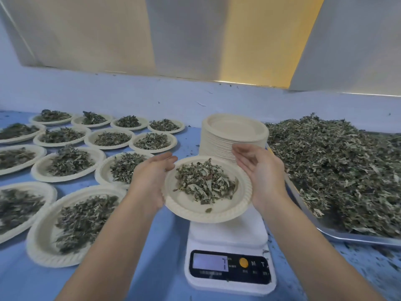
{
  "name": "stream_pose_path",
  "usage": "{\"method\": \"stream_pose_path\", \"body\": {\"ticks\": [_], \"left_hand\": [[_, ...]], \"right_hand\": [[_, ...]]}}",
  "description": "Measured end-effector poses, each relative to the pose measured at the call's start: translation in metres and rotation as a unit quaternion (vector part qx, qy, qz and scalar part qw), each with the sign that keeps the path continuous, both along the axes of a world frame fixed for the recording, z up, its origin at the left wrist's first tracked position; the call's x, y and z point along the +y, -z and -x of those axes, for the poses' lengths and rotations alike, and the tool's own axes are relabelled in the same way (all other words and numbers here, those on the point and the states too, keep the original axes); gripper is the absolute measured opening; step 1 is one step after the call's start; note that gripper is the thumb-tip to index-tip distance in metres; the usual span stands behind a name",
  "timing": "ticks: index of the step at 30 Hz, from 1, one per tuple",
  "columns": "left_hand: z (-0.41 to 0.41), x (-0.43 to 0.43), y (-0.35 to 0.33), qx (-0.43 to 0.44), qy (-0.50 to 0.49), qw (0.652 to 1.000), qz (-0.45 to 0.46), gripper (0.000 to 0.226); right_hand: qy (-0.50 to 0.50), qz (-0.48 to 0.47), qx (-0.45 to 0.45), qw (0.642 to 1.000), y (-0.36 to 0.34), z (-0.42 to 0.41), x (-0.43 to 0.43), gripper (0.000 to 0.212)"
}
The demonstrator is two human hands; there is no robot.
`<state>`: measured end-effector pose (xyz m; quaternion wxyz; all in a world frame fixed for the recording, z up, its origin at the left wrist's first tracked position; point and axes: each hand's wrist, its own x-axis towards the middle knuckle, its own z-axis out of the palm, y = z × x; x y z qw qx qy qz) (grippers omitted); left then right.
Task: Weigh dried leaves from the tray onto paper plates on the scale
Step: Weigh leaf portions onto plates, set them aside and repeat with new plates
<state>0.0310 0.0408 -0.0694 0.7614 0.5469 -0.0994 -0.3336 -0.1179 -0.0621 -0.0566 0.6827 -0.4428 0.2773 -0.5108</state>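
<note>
Metal tray at right is carrying the heaped dried leaves. Filled plates are lying at left. Scale is sitting centre, with the plate stack standing behind it. Left hand and right hand are cradling a leaf-laden paper plate over the scale, with fingers straight and uncurled.

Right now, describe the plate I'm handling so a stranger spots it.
Start at the white scale. Over its platform is a leaf-filled paper plate, left hand and right hand at its rim. The other filled plates lie untouched on the table.
</note>
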Motion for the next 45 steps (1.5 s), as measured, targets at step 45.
{"method": "stream_pose_path", "body": {"ticks": [45], "left_hand": [[-0.398, 0.246, 0.014, 0.101, -0.389, 0.913, -0.07, 0.006]], "right_hand": [[-0.427, -0.117, 0.154, 0.883, 0.017, -0.437, 0.166, 0.019]]}}
